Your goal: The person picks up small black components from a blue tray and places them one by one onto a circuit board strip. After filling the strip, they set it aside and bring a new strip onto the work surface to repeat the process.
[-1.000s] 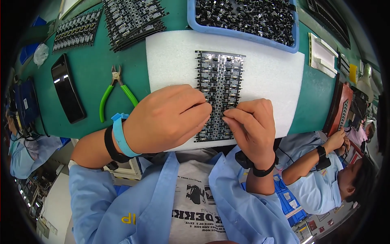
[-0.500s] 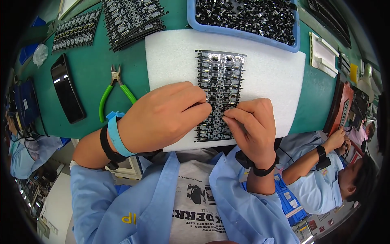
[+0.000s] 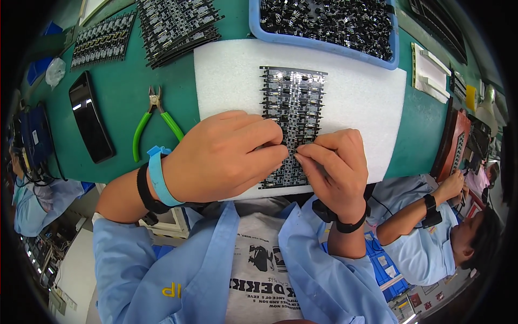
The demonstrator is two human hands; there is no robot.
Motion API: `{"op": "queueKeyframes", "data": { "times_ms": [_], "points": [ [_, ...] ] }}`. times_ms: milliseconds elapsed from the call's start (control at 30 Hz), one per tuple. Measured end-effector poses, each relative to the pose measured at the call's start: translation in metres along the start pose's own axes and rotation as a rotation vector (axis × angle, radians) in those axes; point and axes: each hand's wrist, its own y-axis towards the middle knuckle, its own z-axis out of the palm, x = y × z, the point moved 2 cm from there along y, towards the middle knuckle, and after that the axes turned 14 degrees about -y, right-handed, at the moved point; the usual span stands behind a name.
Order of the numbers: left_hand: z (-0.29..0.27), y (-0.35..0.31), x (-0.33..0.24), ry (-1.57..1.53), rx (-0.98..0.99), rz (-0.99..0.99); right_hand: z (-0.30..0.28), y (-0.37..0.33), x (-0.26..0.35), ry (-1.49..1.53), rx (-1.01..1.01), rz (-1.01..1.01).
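A black circuit board panel (image 3: 294, 97) lies on a white foam sheet (image 3: 359, 102) in front of me. My left hand (image 3: 226, 154) reaches over the panel's left side, its fingers pinched together above the board's middle. Whatever those fingertips hold, if anything, is hidden. My right hand (image 3: 340, 167) rests at the panel's right edge with thumb and forefinger pinched close to the left fingertips. Any part between them is too small to make out. Beyond the foam's far edge stands a blue tray (image 3: 324, 39) full of small black and metal parts.
Left of the foam lie green-handled cutting pliers (image 3: 155, 102) and a black phone (image 3: 91, 119). Stacked circuit board panels (image 3: 175, 27) and another panel pile (image 3: 102, 40) sit at the far left. A white plastic holder (image 3: 430, 73) lies to the right. A co-worker's hand (image 3: 449, 186) is at the right.
My left hand has shifted slightly right across the panel, bringing its fingertips closer to the right ones. My right hand has barely moved.
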Motion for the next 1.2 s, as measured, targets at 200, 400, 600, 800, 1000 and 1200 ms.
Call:
{"op": "queueKeyframes", "data": {
  "times_ms": [200,400,600,800,1000,1200],
  "points": [
    [0.003,-0.001,-0.002,0.051,0.04,0.007,0.0,0.002,0.001,0.005,-0.005,-0.008],
    [0.004,0.0,-0.001,0.064,0.011,0.02,0.0,0.001,0.002,0.006,-0.002,0.013],
    [0.009,-0.002,0.003,0.062,-0.027,0.016,-0.001,0.001,-0.001,0.021,0.003,-0.002],
    [0.007,0.001,0.002,0.06,0.01,0.013,-0.003,0.003,-0.002,0.087,0.031,0.028],
    [0.001,0.001,0.001,-0.031,-0.05,-0.008,0.0,0.002,-0.004,0.089,0.016,0.026],
    [0.0,0.0,0.004,0.029,0.022,0.005,0.001,0.004,-0.003,0.084,0.026,0.016]
  ]
}}
